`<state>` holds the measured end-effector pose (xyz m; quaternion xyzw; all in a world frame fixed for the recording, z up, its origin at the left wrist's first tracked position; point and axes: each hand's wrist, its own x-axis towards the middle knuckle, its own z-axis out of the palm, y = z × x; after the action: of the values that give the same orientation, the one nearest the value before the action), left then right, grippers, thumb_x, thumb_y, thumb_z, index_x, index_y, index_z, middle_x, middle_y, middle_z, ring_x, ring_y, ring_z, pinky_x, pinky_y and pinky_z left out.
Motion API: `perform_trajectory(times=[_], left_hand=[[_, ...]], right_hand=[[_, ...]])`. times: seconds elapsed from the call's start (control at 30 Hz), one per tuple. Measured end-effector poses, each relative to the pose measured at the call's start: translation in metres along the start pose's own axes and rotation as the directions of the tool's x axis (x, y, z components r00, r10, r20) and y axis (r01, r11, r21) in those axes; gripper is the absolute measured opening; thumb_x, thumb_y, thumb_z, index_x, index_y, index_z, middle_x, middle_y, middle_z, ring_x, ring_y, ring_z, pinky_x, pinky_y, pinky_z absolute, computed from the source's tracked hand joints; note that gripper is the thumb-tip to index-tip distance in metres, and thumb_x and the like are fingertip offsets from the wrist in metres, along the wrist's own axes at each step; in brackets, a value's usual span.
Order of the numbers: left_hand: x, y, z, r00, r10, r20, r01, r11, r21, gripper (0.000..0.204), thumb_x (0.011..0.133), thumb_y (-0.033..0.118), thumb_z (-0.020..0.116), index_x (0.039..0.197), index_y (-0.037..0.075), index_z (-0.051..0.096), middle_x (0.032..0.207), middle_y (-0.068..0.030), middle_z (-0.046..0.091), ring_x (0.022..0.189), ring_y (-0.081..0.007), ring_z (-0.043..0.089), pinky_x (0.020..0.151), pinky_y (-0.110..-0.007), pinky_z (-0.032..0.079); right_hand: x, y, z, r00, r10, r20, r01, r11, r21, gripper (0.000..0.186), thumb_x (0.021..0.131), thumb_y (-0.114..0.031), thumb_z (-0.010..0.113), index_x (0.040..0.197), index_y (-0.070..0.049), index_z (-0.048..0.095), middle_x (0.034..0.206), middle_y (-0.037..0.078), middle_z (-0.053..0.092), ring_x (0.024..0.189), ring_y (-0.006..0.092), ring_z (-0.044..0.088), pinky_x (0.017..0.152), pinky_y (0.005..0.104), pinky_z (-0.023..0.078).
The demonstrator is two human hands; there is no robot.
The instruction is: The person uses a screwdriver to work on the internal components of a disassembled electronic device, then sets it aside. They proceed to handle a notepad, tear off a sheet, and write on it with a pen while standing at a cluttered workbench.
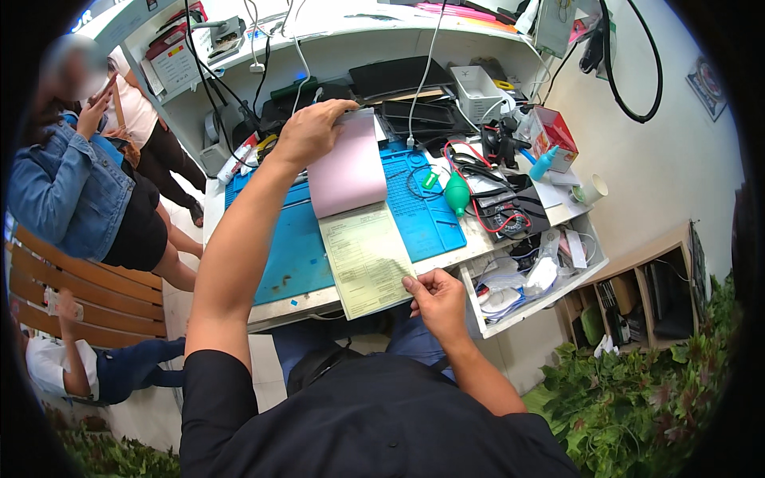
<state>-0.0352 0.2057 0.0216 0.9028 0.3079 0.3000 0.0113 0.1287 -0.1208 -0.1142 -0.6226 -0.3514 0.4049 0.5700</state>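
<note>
A pad of printed forms lies over the blue work mat (pixel 291 259), its lower end reaching past the table's front edge. The yellow sheet (pixel 366 259) faces up, and a pink sheet (pixel 347 167) is folded back above it. My left hand (pixel 312 131) grips the pad's far top end, fingers curled over it. At the near right corner my right hand (pixel 437 299) pinches the yellow sheet between thumb and fingers. To the right of the pad sit a green rubber air blower (pixel 457 193) and a black multimeter (pixel 506 215) with red leads.
An open drawer (pixel 522 309) full of cables and bags juts out at the right. A blue bottle (pixel 543 162), a paper cup (pixel 594 189) and a white basket (pixel 476 92) stand on the desk's right side. People (pixel 72 183) are at the left; leafy plants (pixel 629 398) lie lower right.
</note>
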Motion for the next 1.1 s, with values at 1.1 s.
perform_trajectory(times=[1.1], left_hand=[[-0.245, 0.115, -0.017, 0.612, -0.561, 0.557, 0.749, 0.187, -0.636, 0.031, 0.103, 0.020, 0.076, 0.112, -0.009, 0.071, 0.080, -0.0102, 0.074, 0.065, -0.0148, 0.072, 0.059, -0.027, 0.059]], right_hand=[[0.000, -0.017, -0.022, 0.930, 0.288, 0.228, -0.325, 0.934, 0.147, 0.021, 0.098, -0.016, 0.082, 0.101, -0.005, 0.065, 0.069, 0.000, 0.059, 0.053, 0.0120, 0.053, 0.045, 0.0296, 0.043]])
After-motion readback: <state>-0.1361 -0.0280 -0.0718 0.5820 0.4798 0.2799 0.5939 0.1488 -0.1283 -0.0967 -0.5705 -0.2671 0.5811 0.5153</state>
